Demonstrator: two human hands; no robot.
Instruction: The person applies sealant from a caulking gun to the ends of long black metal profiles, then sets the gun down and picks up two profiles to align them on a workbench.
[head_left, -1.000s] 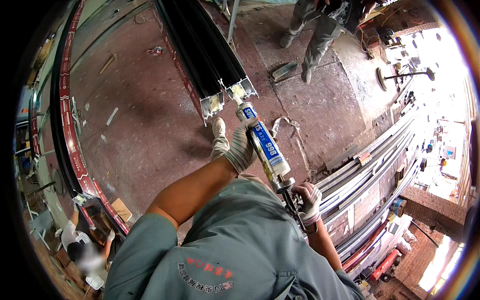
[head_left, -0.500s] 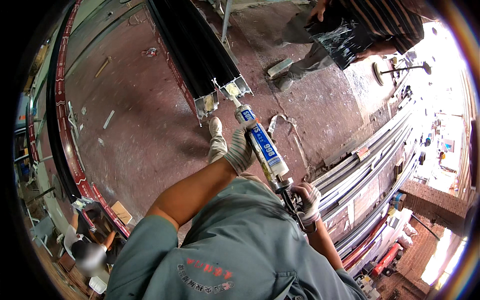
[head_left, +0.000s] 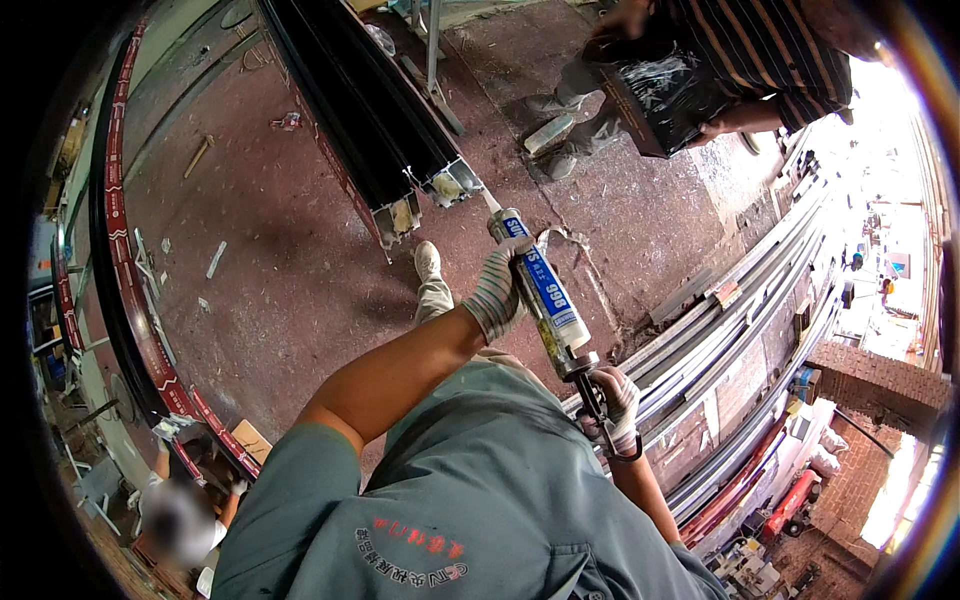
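Note:
My gloved left hand (head_left: 497, 285) wraps round the barrel of a caulking gun (head_left: 548, 290) loaded with a blue and white sealant tube. At its back end my gloved right hand (head_left: 613, 408) grips the handle and trigger. The tube's pale nozzle (head_left: 488, 199) points up and left, close to the right edge of a black profile's cut end. Two long black window-frame profiles (head_left: 350, 110) lie side by side. Whitish filler (head_left: 446, 187) shows inside the right one's end, and yellowish filler (head_left: 402, 215) in the left one's.
A person in a striped shirt (head_left: 750, 50) holds a black wrapped box (head_left: 665, 95) at the upper right. Long metal profiles (head_left: 720, 320) are stacked along the right. More red-wrapped profiles (head_left: 118, 220) run down the left, where another person (head_left: 180, 520) works. A hammer (head_left: 198, 157) lies on the floor.
The caulking gun has shifted right, and its nozzle has come away from the filler in the right profile's end. The person with the box has turned and moved slightly left.

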